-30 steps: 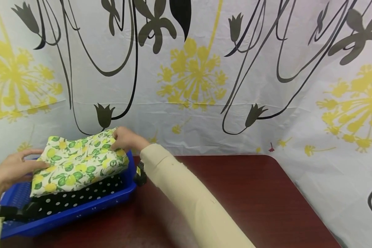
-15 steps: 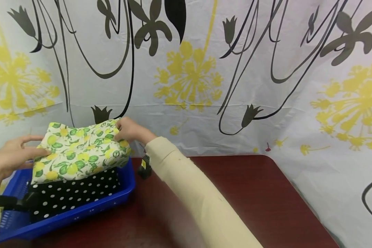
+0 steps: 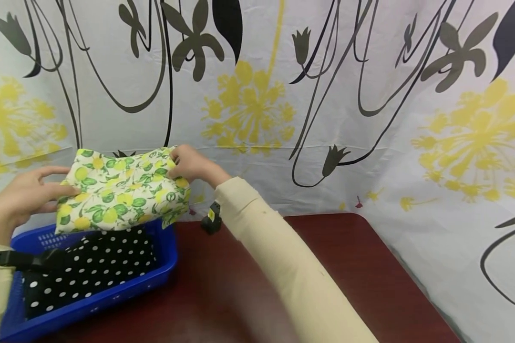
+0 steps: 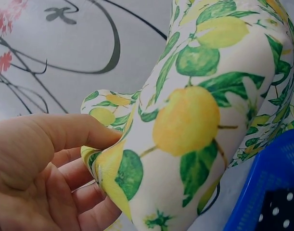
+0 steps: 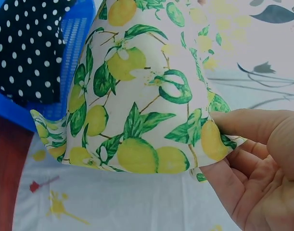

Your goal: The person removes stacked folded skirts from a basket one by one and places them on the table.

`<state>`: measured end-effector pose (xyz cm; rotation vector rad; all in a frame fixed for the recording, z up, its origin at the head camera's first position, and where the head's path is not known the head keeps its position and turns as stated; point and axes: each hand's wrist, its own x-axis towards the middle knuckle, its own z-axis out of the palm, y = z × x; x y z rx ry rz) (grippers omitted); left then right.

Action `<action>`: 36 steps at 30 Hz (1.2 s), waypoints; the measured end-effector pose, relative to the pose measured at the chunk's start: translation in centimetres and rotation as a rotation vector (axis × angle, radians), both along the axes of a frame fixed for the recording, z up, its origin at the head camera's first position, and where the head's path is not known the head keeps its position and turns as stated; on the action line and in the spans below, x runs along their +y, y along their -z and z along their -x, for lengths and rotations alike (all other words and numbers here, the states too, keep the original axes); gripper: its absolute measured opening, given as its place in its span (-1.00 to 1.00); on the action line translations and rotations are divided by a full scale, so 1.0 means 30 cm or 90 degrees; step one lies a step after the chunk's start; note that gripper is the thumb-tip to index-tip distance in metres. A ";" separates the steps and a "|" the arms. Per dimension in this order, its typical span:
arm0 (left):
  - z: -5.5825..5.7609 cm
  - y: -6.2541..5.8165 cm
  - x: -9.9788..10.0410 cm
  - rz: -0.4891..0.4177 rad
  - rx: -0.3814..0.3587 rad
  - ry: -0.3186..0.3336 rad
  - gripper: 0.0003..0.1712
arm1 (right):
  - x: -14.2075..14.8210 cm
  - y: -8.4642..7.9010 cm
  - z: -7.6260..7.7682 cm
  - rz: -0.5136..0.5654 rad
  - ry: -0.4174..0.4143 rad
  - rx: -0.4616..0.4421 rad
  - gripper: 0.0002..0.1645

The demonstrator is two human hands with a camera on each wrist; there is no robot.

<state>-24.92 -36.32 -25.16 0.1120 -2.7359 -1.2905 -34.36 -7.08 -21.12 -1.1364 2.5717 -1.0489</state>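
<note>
A folded white cloth with a lemon print [image 3: 120, 190] hangs between both hands above a blue plastic basket [image 3: 124, 297]. My left hand [image 3: 30, 197] pinches its left edge, thumb on top and fingers beneath, as the left wrist view shows on the lemon cloth [image 4: 185, 115]. At the far right corner my right hand [image 3: 195, 164] pinches the same cloth; the right wrist view shows thumb and fingers on either side of the fabric [image 5: 137, 106]. Inside the basket lies a black cloth with white dots [image 3: 94, 267], partly hidden by the left wrist strap.
The basket stands at the left of a dark red-brown table [image 3: 326, 267]. Behind the table hangs a white curtain [image 3: 257, 176] with grey and yellow flower prints. Black camera mounts [image 3: 211, 219] are strapped to the wrists.
Both hands have raised the lemon cloth up out of the basket and slightly to the right. More of the black dotted cloth below has come into sight. The head view has shifted slightly.
</note>
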 end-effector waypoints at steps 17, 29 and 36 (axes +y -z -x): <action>0.103 -0.018 0.189 -0.107 -0.046 0.100 0.04 | 0.226 -0.037 0.020 0.007 0.031 0.020 -0.41; 0.177 0.028 0.357 -0.152 -0.026 0.136 -0.06 | 0.395 -0.028 0.022 -0.014 0.102 0.006 -0.50; 0.211 0.059 0.503 -0.205 -0.029 0.161 -0.09 | 0.535 0.002 0.025 -0.019 0.152 0.013 -0.56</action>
